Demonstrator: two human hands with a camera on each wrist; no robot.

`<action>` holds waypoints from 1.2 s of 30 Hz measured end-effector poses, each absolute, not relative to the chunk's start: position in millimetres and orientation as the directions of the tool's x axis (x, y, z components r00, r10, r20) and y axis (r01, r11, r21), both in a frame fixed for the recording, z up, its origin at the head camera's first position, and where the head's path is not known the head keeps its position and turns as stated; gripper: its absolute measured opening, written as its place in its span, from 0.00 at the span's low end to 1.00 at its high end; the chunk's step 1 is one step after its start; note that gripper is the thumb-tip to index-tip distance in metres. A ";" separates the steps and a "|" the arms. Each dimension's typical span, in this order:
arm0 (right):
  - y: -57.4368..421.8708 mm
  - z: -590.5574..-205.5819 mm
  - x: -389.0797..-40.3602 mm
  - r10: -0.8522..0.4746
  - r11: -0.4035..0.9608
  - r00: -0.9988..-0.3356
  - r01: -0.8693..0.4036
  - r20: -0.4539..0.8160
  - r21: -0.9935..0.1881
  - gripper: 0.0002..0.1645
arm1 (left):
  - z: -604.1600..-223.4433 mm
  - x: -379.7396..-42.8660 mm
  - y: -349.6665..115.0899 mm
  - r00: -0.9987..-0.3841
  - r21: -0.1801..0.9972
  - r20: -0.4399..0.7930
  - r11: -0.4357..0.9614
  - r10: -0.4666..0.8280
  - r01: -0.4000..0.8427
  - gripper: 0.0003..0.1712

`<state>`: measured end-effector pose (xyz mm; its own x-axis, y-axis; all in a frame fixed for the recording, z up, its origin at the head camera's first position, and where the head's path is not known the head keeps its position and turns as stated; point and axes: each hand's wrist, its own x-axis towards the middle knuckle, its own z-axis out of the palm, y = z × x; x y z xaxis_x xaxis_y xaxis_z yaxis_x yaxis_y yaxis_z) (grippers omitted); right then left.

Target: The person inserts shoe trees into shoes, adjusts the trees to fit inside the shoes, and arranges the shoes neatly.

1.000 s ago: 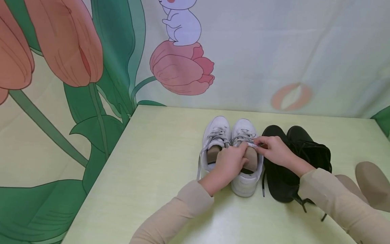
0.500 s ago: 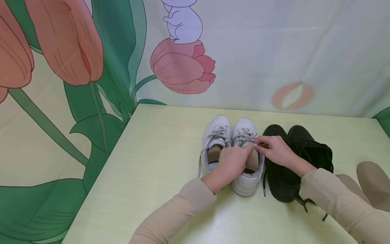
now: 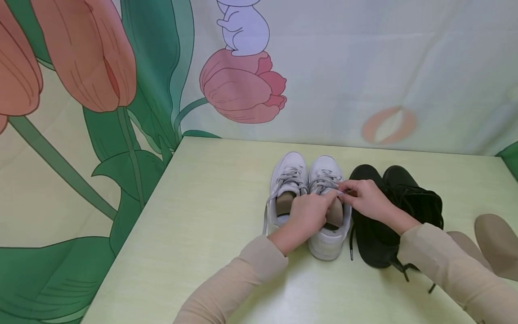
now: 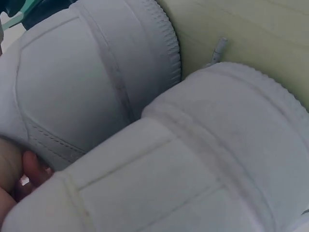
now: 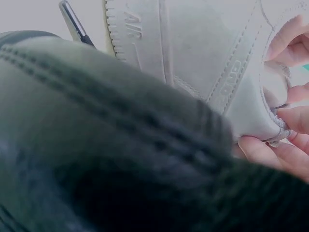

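Note:
A pair of white lace-up sneakers stands side by side, toes away from me. My left hand (image 3: 308,215) reaches over the opening of the right white sneaker (image 3: 328,245), its fingers curled at the tongue. On the other side of that opening, my right hand (image 3: 364,196) pinches the collar edge by the top eyelets, thumb inside and finger outside in the right wrist view. Grey laces (image 3: 323,181) cross just ahead of the fingertips. The left white sneaker (image 3: 276,177) has a lace hanging down its side. Sneaker heels fill most of the left wrist view.
A pair of black lace-up shoes (image 3: 370,243) stands close on the right, partly under my right forearm, laces trailing. Two tan rounded pieces (image 3: 495,240) lie farther right. Behind the pale tabletop (image 3: 194,225) hangs a printed cloth (image 3: 323,90) with tulips.
My left thumb and hand have shifted slightly right, farther over the sneaker's opening. My right hand keeps its place at the collar, and the shoes stay put.

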<state>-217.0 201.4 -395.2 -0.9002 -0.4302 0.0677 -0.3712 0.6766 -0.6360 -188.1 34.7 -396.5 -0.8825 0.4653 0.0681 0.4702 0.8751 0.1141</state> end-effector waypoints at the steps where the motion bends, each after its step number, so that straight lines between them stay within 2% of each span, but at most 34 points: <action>1: 201.6 -395.2 -216.9 -0.431 0.675 -0.900 -0.371 0.068 -0.638 0.08 | -397.1 -188.8 34.7 -0.879 0.121 0.070 0.871 0.472 0.477 0.20; 8: 201.9 -394.9 -217.5 -0.436 0.670 -0.898 -0.372 0.065 -0.643 0.08 | -399.8 -193.3 33.0 -0.872 0.160 0.035 0.858 0.489 0.488 0.23; 16: 203.6 -395.6 -218.7 -0.446 0.671 -0.893 -0.382 0.065 -0.636 0.05 | -394.8 -194.7 28.0 -0.874 0.163 0.019 0.861 0.485 0.481 0.15; 26: 203.8 -395.1 -219.3 -0.440 0.677 -0.896 -0.377 0.063 -0.632 0.04 | -397.1 -190.0 34.7 -0.891 0.128 0.045 0.882 0.451 0.453 0.19; 31: 203.9 -394.3 -218.3 -0.431 0.679 -0.901 -0.364 0.054 -0.637 0.05 | -397.7 -191.2 31.0 -0.888 0.201 0.029 0.867 0.460 0.456 0.20; 36: 204.0 -394.1 -218.0 -0.413 0.682 -0.910 -0.340 0.043 -0.648 0.05 | -396.3 -192.6 26.1 -0.901 0.303 0.101 0.849 0.422 0.432 0.12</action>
<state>-218.0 204.0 -394.1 -0.9097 -0.4130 0.0428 -0.3400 0.6816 -0.6480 -192.6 26.1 -396.3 -0.9008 0.4224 0.1009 0.4322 0.8494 0.3028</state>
